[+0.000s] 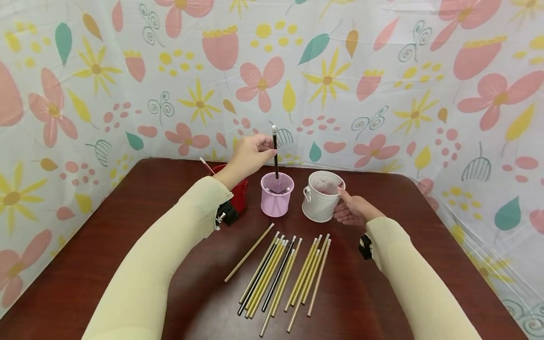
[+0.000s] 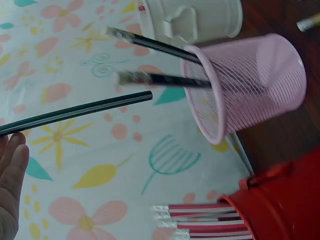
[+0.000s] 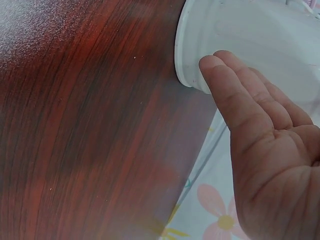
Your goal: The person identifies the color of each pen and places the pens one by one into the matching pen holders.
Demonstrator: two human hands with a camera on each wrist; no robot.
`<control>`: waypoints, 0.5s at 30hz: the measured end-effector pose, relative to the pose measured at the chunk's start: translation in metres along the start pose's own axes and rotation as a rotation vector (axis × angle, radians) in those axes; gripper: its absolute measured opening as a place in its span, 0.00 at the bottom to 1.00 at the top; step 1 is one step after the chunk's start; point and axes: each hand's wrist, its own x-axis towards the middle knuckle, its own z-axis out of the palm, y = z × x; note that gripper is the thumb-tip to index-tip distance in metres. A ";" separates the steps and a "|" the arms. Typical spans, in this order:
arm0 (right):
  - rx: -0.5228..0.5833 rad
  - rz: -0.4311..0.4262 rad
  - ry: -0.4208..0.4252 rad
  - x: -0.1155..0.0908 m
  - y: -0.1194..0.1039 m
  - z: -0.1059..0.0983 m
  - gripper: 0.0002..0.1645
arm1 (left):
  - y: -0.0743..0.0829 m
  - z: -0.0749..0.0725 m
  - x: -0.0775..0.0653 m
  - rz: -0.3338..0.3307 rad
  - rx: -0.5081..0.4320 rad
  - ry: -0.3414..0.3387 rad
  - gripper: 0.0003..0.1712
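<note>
My left hand (image 1: 250, 153) pinches a black pencil (image 1: 275, 163) near its eraser end and holds it upright over the pink mesh cup (image 1: 274, 207). In the left wrist view the lower tip of this pencil (image 2: 115, 103) is outside the cup's mouth. Two other black pencils lean inside that cup. My right hand (image 1: 356, 208) is at the right side of the white bucket (image 1: 318, 205), thumb by the rim. Its fingers (image 3: 240, 95) are straight along the bucket's wall in the right wrist view; whether they press on it, I cannot tell.
Behind my left forearm stands a red bucket (image 2: 285, 200) with several red and white pencils (image 2: 205, 220) in it. Several gold pencils (image 1: 303, 278) and a few black pencils (image 1: 278, 274) lie on the dark wooden table (image 1: 378, 302). A flowered cloth (image 1: 272, 56) hangs behind.
</note>
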 end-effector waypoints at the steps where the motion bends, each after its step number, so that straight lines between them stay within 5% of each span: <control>1: 0.001 -0.001 -0.001 0.000 0.000 0.000 0.54 | -0.001 0.001 0.001 -0.002 0.024 -0.011 0.10; 9: -0.012 0.011 0.012 -0.002 -0.001 -0.001 0.54 | -0.015 0.017 0.009 0.059 0.278 -0.109 0.06; 15: -0.007 0.016 0.021 -0.004 -0.001 0.000 0.53 | -0.029 0.032 0.005 0.111 0.363 -0.153 0.05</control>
